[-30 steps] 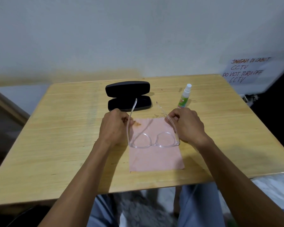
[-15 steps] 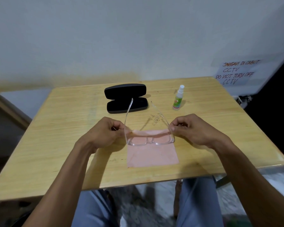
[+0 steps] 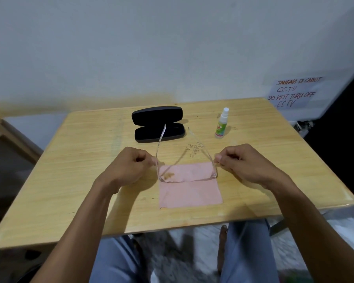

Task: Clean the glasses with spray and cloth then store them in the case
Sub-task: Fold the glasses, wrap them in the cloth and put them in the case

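Note:
Clear-framed glasses [image 3: 187, 179] hang just above a pink cloth [image 3: 189, 190], arms unfolded and pointing away from me. My left hand [image 3: 127, 168] pinches the left arm near its hinge. My right hand [image 3: 245, 162] pinches the right arm the same way. The lenses are tipped so I see the frame nearly edge-on. Behind the glasses a black case [image 3: 158, 124] lies open on the table. A small spray bottle [image 3: 221, 125] with a white cap and green label stands upright to the right of the case.
The wooden table [image 3: 80, 170] has rounded corners and its front edge runs just above my knees. A white wall stands right behind it. A handwritten paper notice [image 3: 292, 94] hangs at the right. Another wooden piece of furniture [image 3: 0, 135] sits at the left.
Both hands have raised the glasses off the cloth and tilted the front downward, so the lenses turn from face-up to nearly edge-on. My hands have spread slightly apart.

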A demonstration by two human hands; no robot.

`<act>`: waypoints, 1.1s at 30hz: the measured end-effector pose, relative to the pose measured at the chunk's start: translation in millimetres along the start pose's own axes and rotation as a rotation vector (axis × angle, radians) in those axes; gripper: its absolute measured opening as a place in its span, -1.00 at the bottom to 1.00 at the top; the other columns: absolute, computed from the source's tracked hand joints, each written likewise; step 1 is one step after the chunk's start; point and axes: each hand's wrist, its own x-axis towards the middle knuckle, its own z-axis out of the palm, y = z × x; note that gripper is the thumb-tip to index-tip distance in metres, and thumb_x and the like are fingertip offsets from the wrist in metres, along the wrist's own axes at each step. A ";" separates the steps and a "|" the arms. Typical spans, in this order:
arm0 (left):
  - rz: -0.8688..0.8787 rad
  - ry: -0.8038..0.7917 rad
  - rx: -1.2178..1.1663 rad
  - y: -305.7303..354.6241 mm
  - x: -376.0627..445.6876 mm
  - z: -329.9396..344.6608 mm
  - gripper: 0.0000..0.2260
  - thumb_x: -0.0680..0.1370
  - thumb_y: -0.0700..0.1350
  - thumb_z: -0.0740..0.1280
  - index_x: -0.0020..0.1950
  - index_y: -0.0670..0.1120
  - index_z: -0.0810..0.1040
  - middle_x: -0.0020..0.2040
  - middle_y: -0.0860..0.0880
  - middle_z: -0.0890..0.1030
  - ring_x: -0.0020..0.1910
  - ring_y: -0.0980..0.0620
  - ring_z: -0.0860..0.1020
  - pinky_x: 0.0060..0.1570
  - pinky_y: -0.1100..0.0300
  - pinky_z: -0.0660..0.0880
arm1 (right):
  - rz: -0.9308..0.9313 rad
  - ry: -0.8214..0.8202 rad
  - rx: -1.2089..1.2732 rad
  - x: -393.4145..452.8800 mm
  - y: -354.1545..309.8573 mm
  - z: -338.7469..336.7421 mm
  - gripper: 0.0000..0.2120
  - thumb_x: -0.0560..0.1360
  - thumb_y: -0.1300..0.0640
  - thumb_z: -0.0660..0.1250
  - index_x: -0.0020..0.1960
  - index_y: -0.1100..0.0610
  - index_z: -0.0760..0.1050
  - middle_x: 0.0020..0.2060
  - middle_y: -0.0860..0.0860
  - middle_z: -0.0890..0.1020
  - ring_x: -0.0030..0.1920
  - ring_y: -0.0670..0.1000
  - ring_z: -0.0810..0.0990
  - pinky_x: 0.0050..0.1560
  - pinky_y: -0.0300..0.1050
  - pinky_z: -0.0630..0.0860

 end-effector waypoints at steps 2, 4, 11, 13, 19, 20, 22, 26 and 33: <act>0.027 0.208 0.031 -2.0 -14.4 -0.9 -0.83 0.57 -0.08 0.37 -0.17 -0.06 0.69 -0.32 0.01 0.60 -0.33 0.08 0.48 -0.30 0.22 0.40 | -0.027 0.139 -0.014 -16.7 4.1 -0.9 -0.86 0.54 0.00 0.41 -0.15 0.01 0.68 -0.28 0.07 0.66 -0.26 0.01 0.50 -0.15 -0.02 0.49; 0.049 0.338 0.098 -5.8 -34.7 1.0 -0.88 0.54 -0.05 0.41 -0.18 0.00 0.67 -0.31 0.04 0.59 -0.33 0.04 0.48 -0.31 0.18 0.40 | -0.048 0.197 -0.029 -37.1 6.7 2.9 -0.94 0.50 0.07 0.46 -0.16 -0.01 0.68 -0.30 -0.02 0.67 -0.31 0.04 0.51 -0.21 -0.01 0.51; 0.173 0.277 0.315 -16.9 -85.7 26.9 -0.98 0.45 0.04 0.47 -0.16 0.18 0.66 -0.16 0.10 0.53 -0.19 0.20 0.49 -0.27 0.39 0.32 | -0.177 0.086 -0.229 -69.0 20.9 26.8 -0.87 0.44 0.12 0.55 -0.01 0.00 0.72 -0.18 -0.09 0.65 -0.20 -0.30 0.56 -0.23 -0.47 0.39; 0.196 0.225 0.312 -20.2 -86.8 33.2 -0.94 0.42 0.09 0.48 -0.13 0.18 0.70 -0.17 0.07 0.50 -0.18 0.19 0.50 -0.26 0.38 0.33 | -0.180 0.064 -0.236 -69.4 21.0 27.5 -0.86 0.43 0.11 0.55 -0.01 -0.01 0.72 -0.17 -0.08 0.65 -0.18 -0.33 0.55 -0.21 -0.48 0.39; 0.240 0.164 0.231 -20.7 -80.5 43.0 -0.69 0.38 0.06 0.55 -0.21 0.50 0.54 -0.14 0.02 0.63 -0.10 0.02 0.58 -0.10 0.01 0.51 | -0.193 0.050 -0.286 -64.3 23.5 28.5 -0.91 0.41 0.07 0.57 -0.09 -0.04 0.74 -0.19 -0.11 0.64 -0.13 -0.18 0.56 -0.21 -0.40 0.37; 0.244 0.168 0.227 -20.9 -79.7 44.1 -0.58 0.38 0.03 0.56 -0.22 0.57 0.46 -0.13 0.00 0.67 -0.09 -0.01 0.60 -0.08 -0.07 0.52 | -0.203 0.053 -0.294 -63.6 24.0 29.0 -0.93 0.41 0.07 0.57 -0.11 -0.04 0.74 -0.20 -0.11 0.64 -0.13 -0.16 0.57 -0.21 -0.39 0.36; 0.251 0.190 0.262 -21.1 -78.1 45.8 -0.56 0.39 0.00 0.56 -0.23 0.56 0.46 -0.15 0.01 0.67 -0.09 -0.02 0.59 -0.09 -0.10 0.51 | -0.222 0.051 -0.315 -62.5 25.2 29.9 -0.96 0.42 0.05 0.55 -0.13 -0.04 0.73 -0.20 -0.10 0.64 -0.13 -0.13 0.56 -0.20 -0.31 0.38; 0.346 0.248 0.486 -23.0 -74.5 51.3 -0.96 0.46 -0.04 0.49 -0.16 0.11 0.72 -0.25 0.19 0.40 -0.20 0.07 0.44 -0.19 0.08 0.36 | -0.278 0.038 -0.385 -59.8 29.7 33.6 -0.96 0.48 0.05 0.49 -0.13 0.00 0.66 -0.19 -0.10 0.58 -0.16 -0.14 0.52 -0.16 -0.17 0.38; 0.500 0.579 0.380 -16.3 -64.2 61.1 -0.93 0.43 -0.19 0.52 -0.10 -0.13 0.71 -0.24 0.03 0.41 -0.29 0.01 0.44 -0.28 0.10 0.39 | -0.561 0.390 -0.485 -47.9 17.5 41.4 -0.92 0.47 0.16 0.50 -0.06 0.15 0.66 -0.13 -0.04 0.47 -0.11 0.02 0.48 -0.24 -0.05 0.47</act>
